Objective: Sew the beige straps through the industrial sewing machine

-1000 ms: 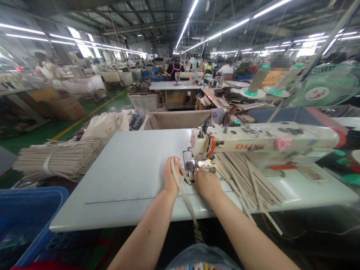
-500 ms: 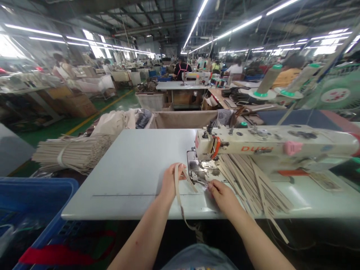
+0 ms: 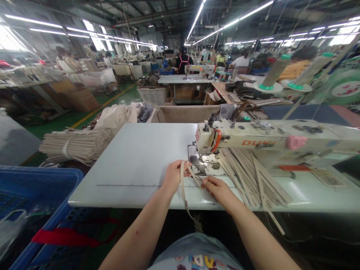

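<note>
Just left of the sewing machine's needle plate, my left hand (image 3: 173,176) pinches a narrow beige strap (image 3: 182,183). The strap loops over the fingers, and one length hangs past the table's front edge. My right hand (image 3: 217,188) is closed on a small slim metal tool (image 3: 200,177), mostly hidden by the fingers, so its exact kind is unclear. Its tip lies against the strap's short end, between my two hands. The sewing machine (image 3: 258,140) stands right behind my hands, with a pile of loose beige straps (image 3: 247,178) under its arm.
A tied bundle of beige strips (image 3: 77,146) lies left of the white table (image 3: 135,157). Nearer on the left is a blue plastic crate (image 3: 42,176) with a red strap across it. A fabric-lined bin (image 3: 185,114) adjoins the table's back edge. Thread cones (image 3: 274,73) stand at right.
My right hand has moved slightly left with the metal tool, bringing it up to the strap's end. The left hand keeps its hold on the strap. The whole view has shifted a little.
</note>
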